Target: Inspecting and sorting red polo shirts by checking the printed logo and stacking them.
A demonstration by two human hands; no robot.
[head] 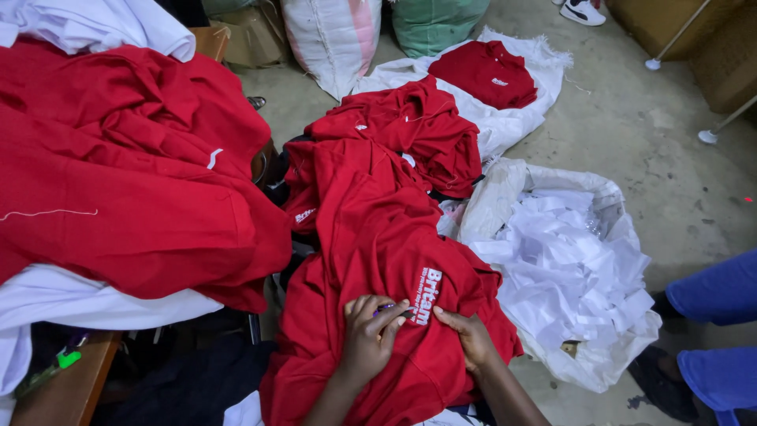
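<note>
A red shirt [378, 237] with a white printed chest mark lies over my lap, trailing up toward a heap of more red shirts. My left hand [371, 335] is closed on a small purple-tipped tool [392, 310] pressed against the shirt just beside the white print. Right of the print, my right hand [469, 338] pinches the red fabric and holds it flat.
A big pile of red shirts [126, 173] over white cloth covers a wooden table at left. A white sack [583, 347] full of white scraps sits on the floor at right. Farther back a folded red shirt [485, 71] lies on white sacking. Another person's blue-clad legs [717, 331] are at right.
</note>
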